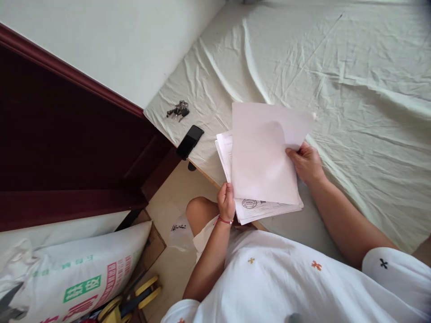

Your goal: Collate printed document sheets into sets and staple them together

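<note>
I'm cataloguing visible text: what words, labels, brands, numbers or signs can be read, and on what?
Sack: green block seems to include "皮"; other green and red characters too blurred.
Papers: round stamp and print, too small.
Plastic bag: dark marks, unreadable.

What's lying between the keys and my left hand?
A black phone lies between the keys and your left hand, seen in the head view.

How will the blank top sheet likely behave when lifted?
The blank top sheet will probably flop, since it bends near the right hand. It looks light, being thin paper. It might drag the printed sheets showing beneath it.
</note>
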`<state>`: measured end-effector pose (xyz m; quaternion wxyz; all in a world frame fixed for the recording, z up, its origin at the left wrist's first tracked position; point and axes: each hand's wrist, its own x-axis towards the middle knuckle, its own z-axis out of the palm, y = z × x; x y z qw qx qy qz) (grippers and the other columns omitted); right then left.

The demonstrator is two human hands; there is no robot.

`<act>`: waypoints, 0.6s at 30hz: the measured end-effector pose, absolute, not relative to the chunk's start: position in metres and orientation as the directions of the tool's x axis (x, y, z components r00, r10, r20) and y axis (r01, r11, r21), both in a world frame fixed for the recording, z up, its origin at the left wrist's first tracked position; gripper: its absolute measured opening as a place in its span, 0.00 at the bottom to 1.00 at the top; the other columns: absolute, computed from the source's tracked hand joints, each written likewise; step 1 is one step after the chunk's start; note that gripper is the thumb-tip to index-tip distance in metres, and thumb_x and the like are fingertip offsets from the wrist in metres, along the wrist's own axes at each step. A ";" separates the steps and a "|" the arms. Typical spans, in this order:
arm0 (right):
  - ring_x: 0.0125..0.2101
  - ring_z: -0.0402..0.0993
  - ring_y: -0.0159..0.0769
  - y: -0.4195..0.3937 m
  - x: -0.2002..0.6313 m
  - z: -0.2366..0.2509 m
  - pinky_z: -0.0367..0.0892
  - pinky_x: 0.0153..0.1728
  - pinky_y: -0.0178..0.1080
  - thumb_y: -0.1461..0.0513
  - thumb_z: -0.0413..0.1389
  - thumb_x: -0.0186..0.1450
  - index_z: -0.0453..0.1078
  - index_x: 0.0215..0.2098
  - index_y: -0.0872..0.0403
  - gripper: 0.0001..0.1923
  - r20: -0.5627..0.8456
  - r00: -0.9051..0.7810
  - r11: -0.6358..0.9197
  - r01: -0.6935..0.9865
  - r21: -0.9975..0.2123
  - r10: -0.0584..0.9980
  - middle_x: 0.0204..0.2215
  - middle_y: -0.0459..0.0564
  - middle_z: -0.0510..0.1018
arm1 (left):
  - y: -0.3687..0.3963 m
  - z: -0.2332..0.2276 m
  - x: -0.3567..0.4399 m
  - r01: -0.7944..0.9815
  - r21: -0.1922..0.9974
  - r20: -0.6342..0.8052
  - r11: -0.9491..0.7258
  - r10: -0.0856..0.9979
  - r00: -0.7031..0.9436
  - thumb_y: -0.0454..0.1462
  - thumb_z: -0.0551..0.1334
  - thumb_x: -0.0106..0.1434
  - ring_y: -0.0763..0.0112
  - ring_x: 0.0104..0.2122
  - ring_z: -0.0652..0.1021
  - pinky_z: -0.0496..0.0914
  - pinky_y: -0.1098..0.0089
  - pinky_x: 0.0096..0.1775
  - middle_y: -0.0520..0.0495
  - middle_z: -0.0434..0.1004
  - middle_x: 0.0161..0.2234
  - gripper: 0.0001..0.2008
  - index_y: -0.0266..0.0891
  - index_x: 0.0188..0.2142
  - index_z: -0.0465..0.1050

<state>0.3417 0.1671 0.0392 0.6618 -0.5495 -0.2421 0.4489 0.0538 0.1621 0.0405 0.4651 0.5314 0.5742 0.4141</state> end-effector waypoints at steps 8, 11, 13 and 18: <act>0.31 0.77 0.35 0.166 0.342 0.036 0.72 0.33 0.36 0.60 0.67 0.59 0.79 0.40 0.51 0.10 -0.148 0.447 0.004 -0.322 -0.947 0.882 0.31 0.43 0.82 | 0.162 0.037 0.053 0.196 0.974 -0.116 0.114 0.993 0.000 0.61 0.62 0.67 0.71 0.28 0.64 0.61 0.70 0.32 0.53 0.63 0.25 0.27 0.41 0.27 0.67; 0.33 0.78 0.35 0.166 0.340 0.036 0.73 0.34 0.36 0.60 0.67 0.58 0.79 0.41 0.51 0.11 -0.153 0.444 0.006 -0.336 -0.942 0.883 0.32 0.43 0.83 | 0.162 0.037 0.053 0.201 0.972 -0.125 0.124 0.992 -0.010 0.62 0.63 0.66 0.70 0.28 0.65 0.62 0.70 0.33 0.53 0.63 0.25 0.28 0.41 0.27 0.68; 0.32 0.78 0.35 0.167 0.339 0.037 0.73 0.35 0.36 0.60 0.68 0.57 0.79 0.41 0.51 0.13 -0.168 0.444 -0.002 -0.351 -0.936 0.880 0.32 0.44 0.82 | 0.162 0.037 0.053 0.211 0.969 -0.128 0.128 0.992 -0.015 0.62 0.63 0.66 0.70 0.28 0.65 0.62 0.70 0.33 0.53 0.63 0.25 0.28 0.41 0.27 0.68; 0.29 0.75 0.33 0.164 0.341 0.043 0.71 0.31 0.34 0.56 0.67 0.61 0.79 0.41 0.50 0.11 -0.145 0.505 -0.007 -0.266 -0.964 0.851 0.31 0.43 0.81 | 0.165 0.040 0.054 0.280 0.955 -0.088 0.096 0.995 -0.044 0.63 0.62 0.65 0.70 0.28 0.64 0.61 0.69 0.32 0.53 0.61 0.24 0.29 0.42 0.26 0.67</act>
